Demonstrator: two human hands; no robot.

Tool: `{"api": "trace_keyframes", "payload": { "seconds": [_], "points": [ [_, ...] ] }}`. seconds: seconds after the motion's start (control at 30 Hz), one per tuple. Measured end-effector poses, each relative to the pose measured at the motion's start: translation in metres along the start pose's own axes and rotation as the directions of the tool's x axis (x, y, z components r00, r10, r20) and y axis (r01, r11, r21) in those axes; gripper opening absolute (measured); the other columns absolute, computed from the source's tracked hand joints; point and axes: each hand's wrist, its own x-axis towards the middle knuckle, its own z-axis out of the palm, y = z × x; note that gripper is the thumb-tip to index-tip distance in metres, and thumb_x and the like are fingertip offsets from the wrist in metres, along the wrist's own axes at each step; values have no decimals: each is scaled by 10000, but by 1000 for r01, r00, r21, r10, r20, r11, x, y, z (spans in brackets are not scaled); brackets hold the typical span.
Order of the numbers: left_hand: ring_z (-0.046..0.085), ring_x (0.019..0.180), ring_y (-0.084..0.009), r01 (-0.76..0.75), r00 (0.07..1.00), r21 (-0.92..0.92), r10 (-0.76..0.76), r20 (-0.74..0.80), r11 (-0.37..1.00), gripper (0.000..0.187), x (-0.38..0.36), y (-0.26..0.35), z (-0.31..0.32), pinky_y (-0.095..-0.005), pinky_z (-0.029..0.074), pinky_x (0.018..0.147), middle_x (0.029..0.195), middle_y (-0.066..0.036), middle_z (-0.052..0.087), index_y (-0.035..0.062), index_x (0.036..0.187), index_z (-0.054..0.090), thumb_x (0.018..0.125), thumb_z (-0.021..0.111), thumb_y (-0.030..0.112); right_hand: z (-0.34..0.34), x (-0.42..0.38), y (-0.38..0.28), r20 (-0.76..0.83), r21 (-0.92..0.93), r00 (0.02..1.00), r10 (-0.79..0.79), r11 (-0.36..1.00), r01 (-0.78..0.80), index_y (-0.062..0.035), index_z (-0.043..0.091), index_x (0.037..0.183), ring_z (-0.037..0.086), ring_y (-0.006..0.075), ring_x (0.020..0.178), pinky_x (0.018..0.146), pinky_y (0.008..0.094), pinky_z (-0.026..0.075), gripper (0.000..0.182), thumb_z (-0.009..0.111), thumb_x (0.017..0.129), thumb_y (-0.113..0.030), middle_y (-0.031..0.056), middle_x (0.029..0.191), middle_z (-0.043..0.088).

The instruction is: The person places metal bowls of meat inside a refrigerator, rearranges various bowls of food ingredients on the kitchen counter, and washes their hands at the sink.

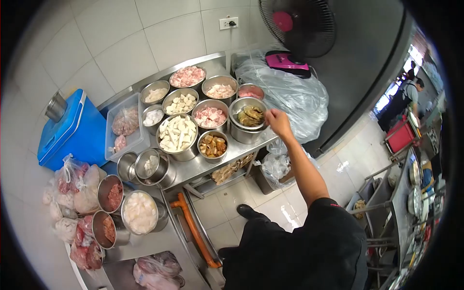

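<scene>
My right hand (279,123) is closed, its fingers at the right rim of a shallow metal bowl (235,109). That bowl holds greenish-brown pieces that look like raw shrimp (251,116), and it rests on top of a metal pot (245,136). Beside it stand a pot of pink sliced meat (210,117), a small pot of brown chunks (213,146) and a small pot of pink meat (251,92). White strips (177,133) fill a larger pot to the left. My left hand is out of view.
A steel table (232,155) carries the pots. Left are a blue cooler (72,130), a plastic tub (140,145) and bagged meat (72,186). A fan (299,24) and plastic-covered items (295,104) stand behind. An orange pipe (197,232) runs below. Another person (403,99) is far right.
</scene>
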Motion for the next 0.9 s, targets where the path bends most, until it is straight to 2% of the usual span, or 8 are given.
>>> {"api": "trace_keyframes", "payload": {
  "seconds": [0.1,0.2,0.27,0.3,0.4,0.53,0.7,0.9],
  "points": [
    [397,1247,-402,-61,981,-139,33,-193,988,919,-30,26,8,-436,308,1057,1325,-266,432,-38,1387,280,761,638,533,34,87,8,-67,-162,934,-350,928,336,-5,613,726,612,324,608,574,382,461,284,535,859,-243,170,648,607],
    [517,1109,-397,32,937,-163,-86,-339,986,761,-69,80,-8,-428,412,960,1222,-252,525,-27,1316,412,781,665,450,80,176,25,63,-283,882,-468,839,465,-12,644,785,605,398,718,643,445,465,263,532,861,-237,214,751,617],
    [521,1063,-293,-152,890,-383,-42,-455,911,696,-50,60,28,-401,471,854,1284,-199,449,33,1429,214,877,614,175,106,226,34,197,-449,842,-503,717,533,-21,667,829,607,403,800,711,463,476,242,557,840,-237,228,821,627],
    [547,1031,-292,-135,897,-473,-95,-431,871,688,-71,78,20,-375,474,845,1252,-223,474,50,1432,221,876,611,162,119,243,38,263,-539,829,-494,637,551,-29,677,861,607,408,862,759,467,483,229,589,819,-236,232,859,630],
    [569,982,-262,-66,930,-701,-211,-300,710,693,-112,162,-18,-346,468,850,1214,-224,508,56,1436,220,863,611,70,134,272,31,416,-564,887,-200,708,425,-13,677,908,611,383,944,820,449,488,254,576,822,-230,240,950,636],
    [560,985,-213,30,976,-746,-180,-121,665,639,-162,235,-52,-316,458,855,1200,-197,527,29,1415,266,879,605,107,137,290,31,498,-579,866,-52,724,376,-5,670,958,601,373,1007,864,428,488,254,566,799,-174,255,1048,615],
    [539,892,-107,-9,986,-888,152,69,461,537,-205,323,-59,-244,447,802,1096,-96,588,-23,1356,368,895,591,135,150,317,54,410,-588,909,-75,740,326,22,662,945,613,369,981,837,428,504,240,558,786,-125,250,1019,626],
    [517,824,-71,23,905,-854,351,239,520,518,-223,406,-48,-212,432,770,1097,-86,600,-24,1334,407,887,607,146,135,362,70,415,-477,903,108,872,115,54,663,904,653,343,883,741,409,532,329,598,814,-256,270,948,635]
  ]
}}
